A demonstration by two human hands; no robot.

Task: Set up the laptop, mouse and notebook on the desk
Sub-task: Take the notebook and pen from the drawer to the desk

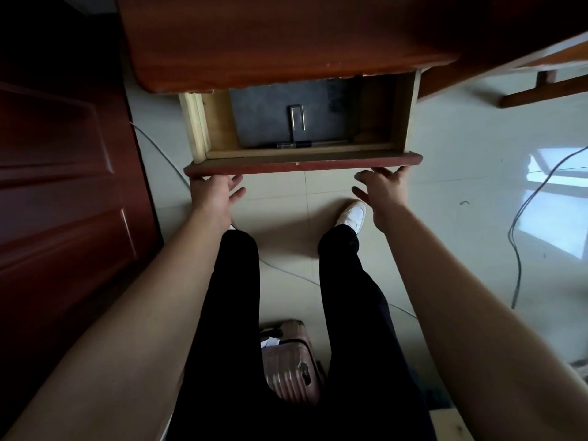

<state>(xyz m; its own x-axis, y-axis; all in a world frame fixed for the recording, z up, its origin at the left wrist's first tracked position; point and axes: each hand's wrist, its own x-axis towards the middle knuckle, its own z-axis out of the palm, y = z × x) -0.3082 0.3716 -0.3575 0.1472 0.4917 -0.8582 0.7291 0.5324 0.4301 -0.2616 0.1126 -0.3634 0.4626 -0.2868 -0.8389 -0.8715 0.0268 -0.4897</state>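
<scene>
Left hand [212, 194] was at the left end of the drawer front [304, 163]; fingertips tucked under or against its lower edge, so I couldn't tell whether they gripped it. The two visible fingers were loosely spread, holding nothing else. Right hand [383, 194] was at the right end of the same front, fingers spread wide, upper fingertips touching the front's underside, palm open, nothing held. Both forearms bare, reaching forward from the bottom corners of the view.

Drawer [299, 122] stood pulled out from under the desk [286, 43] front edge. Inside: a dark grey flat slab [273, 100] lay on the drawer floor, running back under the desk; could be the laptop, couldn't confirm. A metal U-shaped clip [296, 120] sat on the slab near its middle. A pen [305, 143] lay along the slab's near edge, just behind the drawer's front wall. No mouse or notebook identifiable in view. Desk top bare where visible.

Below: black trousers [235, 297], a white shoe [351, 214] under the right hand, a pink suitcase [291, 361] on the tiled floor [445, 148] between the legs. A cable [521, 224] trailed across the floor at right. A dark red door [63, 170] stood at left, beside the desk's left edge.
</scene>
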